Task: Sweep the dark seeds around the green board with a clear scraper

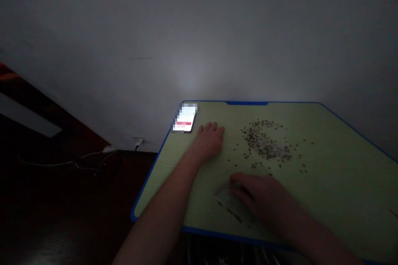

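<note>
My left hand [209,143] lies flat on the pale green tabletop [326,198], fingers spread, a little below the lit phone. In my right hand [258,192] is a clear half-round piece that looks like a protractor [225,194], pinched by its curved edge near the table's front. Its straight edge faces lower left, with a few dark bits along it. Beyond my right hand, many small dark seed-like grains [264,143] are spread in a loose patch mixed with whitish powder or fine grains. Stray grains lie around that patch. The right fingertips are partly hidden and dim.
The phone [185,118] with a bright screen lies at the table's far left corner. A blue rim [247,103] edges the table, which stands against a grey wall [217,29]. Left, on the dark floor, are white cables [56,164] and a wall socket [139,141].
</note>
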{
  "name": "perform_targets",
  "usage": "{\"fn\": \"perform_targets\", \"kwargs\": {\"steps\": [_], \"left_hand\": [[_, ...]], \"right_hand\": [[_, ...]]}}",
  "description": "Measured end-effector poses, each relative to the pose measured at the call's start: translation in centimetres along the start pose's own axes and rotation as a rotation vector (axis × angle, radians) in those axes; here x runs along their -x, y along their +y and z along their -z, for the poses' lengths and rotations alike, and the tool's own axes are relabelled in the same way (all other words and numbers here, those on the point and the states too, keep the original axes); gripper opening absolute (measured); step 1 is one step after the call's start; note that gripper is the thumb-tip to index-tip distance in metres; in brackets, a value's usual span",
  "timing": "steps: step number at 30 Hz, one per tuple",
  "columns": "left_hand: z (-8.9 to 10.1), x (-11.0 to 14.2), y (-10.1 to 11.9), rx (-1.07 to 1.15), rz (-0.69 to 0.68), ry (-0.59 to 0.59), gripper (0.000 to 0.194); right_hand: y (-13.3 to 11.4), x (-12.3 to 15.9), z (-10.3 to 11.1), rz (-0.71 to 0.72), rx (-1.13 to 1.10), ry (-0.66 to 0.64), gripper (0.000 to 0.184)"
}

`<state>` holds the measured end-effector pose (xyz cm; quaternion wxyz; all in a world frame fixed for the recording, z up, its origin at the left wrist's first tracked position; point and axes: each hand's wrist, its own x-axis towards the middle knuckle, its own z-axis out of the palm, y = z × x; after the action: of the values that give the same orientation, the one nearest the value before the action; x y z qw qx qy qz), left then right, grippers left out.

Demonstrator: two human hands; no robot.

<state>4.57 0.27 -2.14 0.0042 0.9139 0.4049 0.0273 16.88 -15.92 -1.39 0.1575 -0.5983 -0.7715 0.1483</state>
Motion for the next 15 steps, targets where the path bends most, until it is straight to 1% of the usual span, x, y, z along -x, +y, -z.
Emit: {"fn": "perform_targets", "kwargs": {"steps": [6, 9, 13, 15], "left_hand": [[0.00, -0.05, -0.01, 0.006, 0.003, -0.015, 0.042], [-0.05, -0.06, -0.03, 0.009, 0.004, -0.008, 0.043], [-0.14, -0.08, -0.08, 0.010, 0.002, -0.003, 0.043], [-0.18, -0.11, -0.08, 0.011, 0.008, -0.009, 0.043]], "right_hand": [[-0.35, -0.66, 0.20, 0.128, -0.109, -0.061, 0.013], [-0.52, -0.56, 0.14, 0.151, -0.155, -0.078, 0.015], [-0.76, -0.34, -0.03, 0.171, -0.194, -0.140, 0.014], [-0.82, -0.20, -0.18, 0.182, -0.214, -0.138, 0.014]]}}
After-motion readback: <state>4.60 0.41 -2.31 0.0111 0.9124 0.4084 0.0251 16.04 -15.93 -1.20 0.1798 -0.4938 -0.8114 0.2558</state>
